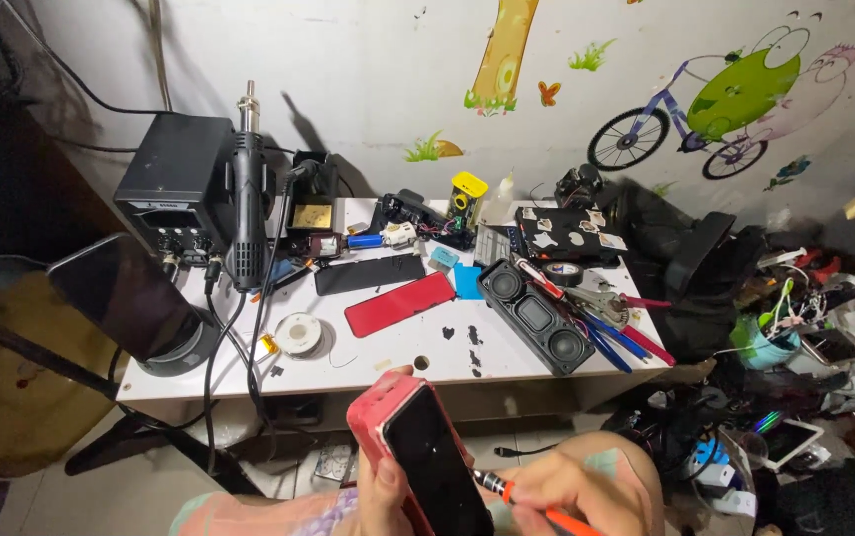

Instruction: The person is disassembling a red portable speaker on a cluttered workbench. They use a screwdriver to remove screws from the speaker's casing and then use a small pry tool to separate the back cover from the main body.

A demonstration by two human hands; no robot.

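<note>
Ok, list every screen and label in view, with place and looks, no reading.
Phone: left hand, dark screen, red case.
Big dark screen: table's left end, tilted on stand.
Station display: black box, back left, small dark panel.
Sticker labels: black case, back right, pale patches.

— What carries everything?
— A white table (447, 349), scuffed with dark marks, pushed against a wall.
— On the left?
— A black soldering station (171, 184), a hot-air wand (247, 203) upright beside it, a solder spool (299, 333) nearer the front edge.
— In the middle?
— A red phone cover (399, 304), a black slab (369, 274) just behind it.
— To the right?
— A long black speaker (534, 316) lying slantwise, screwdrivers (618, 337) and pliers heaped alongside.
</note>
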